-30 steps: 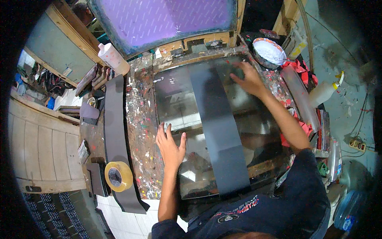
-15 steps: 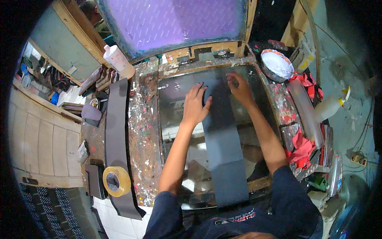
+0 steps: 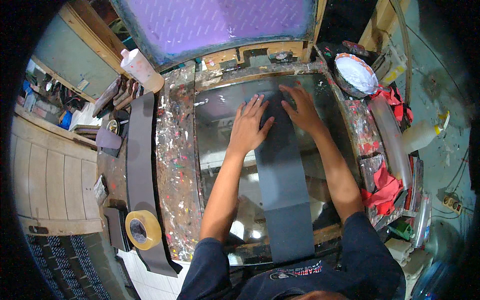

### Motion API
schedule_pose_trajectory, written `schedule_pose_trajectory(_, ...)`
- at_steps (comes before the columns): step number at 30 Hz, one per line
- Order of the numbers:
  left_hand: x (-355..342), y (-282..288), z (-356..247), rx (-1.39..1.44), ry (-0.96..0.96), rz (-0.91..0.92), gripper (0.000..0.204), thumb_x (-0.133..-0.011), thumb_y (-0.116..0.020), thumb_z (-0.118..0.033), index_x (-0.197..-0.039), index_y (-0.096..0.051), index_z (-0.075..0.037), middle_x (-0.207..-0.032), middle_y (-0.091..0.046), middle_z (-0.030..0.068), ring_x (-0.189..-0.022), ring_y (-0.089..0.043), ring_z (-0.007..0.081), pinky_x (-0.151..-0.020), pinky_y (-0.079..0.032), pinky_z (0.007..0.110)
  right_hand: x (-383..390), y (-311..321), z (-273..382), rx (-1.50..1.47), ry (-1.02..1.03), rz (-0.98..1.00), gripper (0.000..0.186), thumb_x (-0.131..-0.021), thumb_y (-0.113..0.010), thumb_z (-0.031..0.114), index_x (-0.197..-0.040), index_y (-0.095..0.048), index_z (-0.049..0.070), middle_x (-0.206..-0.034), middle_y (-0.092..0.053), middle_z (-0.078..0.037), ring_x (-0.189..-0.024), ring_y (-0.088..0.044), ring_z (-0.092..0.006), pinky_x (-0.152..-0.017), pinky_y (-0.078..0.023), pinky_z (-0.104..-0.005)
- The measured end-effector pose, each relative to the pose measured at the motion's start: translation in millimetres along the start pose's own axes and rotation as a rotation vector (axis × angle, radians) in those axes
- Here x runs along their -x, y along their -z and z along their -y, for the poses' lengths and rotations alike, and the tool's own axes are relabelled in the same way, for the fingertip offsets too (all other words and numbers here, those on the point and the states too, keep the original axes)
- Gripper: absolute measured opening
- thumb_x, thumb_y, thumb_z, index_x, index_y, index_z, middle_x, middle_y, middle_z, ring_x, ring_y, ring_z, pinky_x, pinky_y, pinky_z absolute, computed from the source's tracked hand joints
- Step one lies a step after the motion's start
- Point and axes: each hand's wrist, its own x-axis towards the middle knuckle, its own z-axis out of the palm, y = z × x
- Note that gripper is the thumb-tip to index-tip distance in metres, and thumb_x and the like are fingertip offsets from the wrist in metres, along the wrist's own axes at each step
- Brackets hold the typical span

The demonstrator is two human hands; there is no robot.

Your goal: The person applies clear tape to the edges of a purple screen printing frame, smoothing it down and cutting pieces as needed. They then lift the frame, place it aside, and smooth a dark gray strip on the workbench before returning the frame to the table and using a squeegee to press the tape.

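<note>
A long dark grey strip of sheet material (image 3: 284, 180) lies lengthwise on the glass plate (image 3: 222, 135), running from the far end toward my body. My left hand (image 3: 249, 125) rests at the strip's left edge near its far end, fingers stretched out. At the opposite edge is my right hand (image 3: 300, 108), its fingers spread and slightly bent, fingertips at the strip's far part. Neither hand is wrapped around anything. A similar dark strip (image 3: 141, 165) lies at the left, with a roll of clear tape (image 3: 143, 229) on its near part.
Behind the glass stands a framed purple screen (image 3: 220, 25). A stained white bottle (image 3: 142, 70) is at the back left. On the right are a bowl of white paste (image 3: 356, 74), red cloth (image 3: 384, 187) and a clear plastic roll (image 3: 392, 142). Paint splatters cover the wooden table (image 3: 175, 150).
My right hand has come slightly nearer and lower, its fingers spreading from a pinched shape onto the strip. My left hand stays at the left edge. The whole view has shifted slightly.
</note>
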Motion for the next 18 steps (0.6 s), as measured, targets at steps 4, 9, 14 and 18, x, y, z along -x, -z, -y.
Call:
schedule_pose_trajectory(4, -1.2, -3.4, 3.1, 0.000, -0.001, 0.002, 0.054, -0.097, -0.059, -0.034, -0.140, -0.054, -0.002, -0.153, -0.046, 0.0162, -0.144, -0.038, 0.0339, -0.118, -0.028, 0.051, -3.0, 2.8, 3.3, -0.022, -0.005, 0.012, 0.051, -0.094, -0.063, 0.023, -0.143, -0.049, 0.017, -0.134, -0.059, -0.011, -0.129, -0.048, -0.0357, -0.113, -0.031, -0.0516)
schedule_pose_trajectory(9, -0.7, -4.4, 3.1, 0.005, 0.016, -0.003, 0.055, -0.096, -0.061, -0.035, -0.140, -0.053, -0.002, -0.151, -0.047, 0.0190, -0.142, -0.040, 0.0354, -0.117, -0.029, 0.050, -2.1, 0.0, 0.0, -0.017, -0.023, 0.048, 0.054, -0.093, -0.063, 0.024, -0.145, -0.048, 0.018, -0.135, -0.059, -0.009, -0.131, -0.046, -0.0349, -0.113, -0.031, -0.0527)
schedule_pose_trajectory(14, 0.4, -5.2, 3.7, -0.001, 0.008, -0.018, 0.055, -0.095, -0.062, -0.034, -0.139, -0.054, -0.002, -0.150, -0.047, 0.0204, -0.141, -0.041, 0.0365, -0.117, -0.029, 0.050, -0.1, -1.8, -1.1, 0.040, -0.036, 0.060, 0.056, -0.093, -0.064, 0.027, -0.146, -0.047, 0.019, -0.136, -0.058, -0.012, -0.132, -0.046, -0.0361, -0.113, -0.030, -0.0538)
schedule_pose_trajectory(18, 1.4, -5.4, 3.7, 0.005, 0.002, -0.023, 0.055, -0.094, -0.063, -0.034, -0.139, -0.054, -0.002, -0.149, -0.048, 0.0204, -0.140, -0.041, 0.0382, -0.117, -0.030, 0.051, 0.7, -0.8, 1.8, 0.002, -0.048, 0.069, 0.056, -0.093, -0.064, 0.027, -0.146, -0.047, 0.021, -0.138, -0.055, -0.015, -0.133, -0.045, -0.0376, -0.114, -0.029, -0.0558)
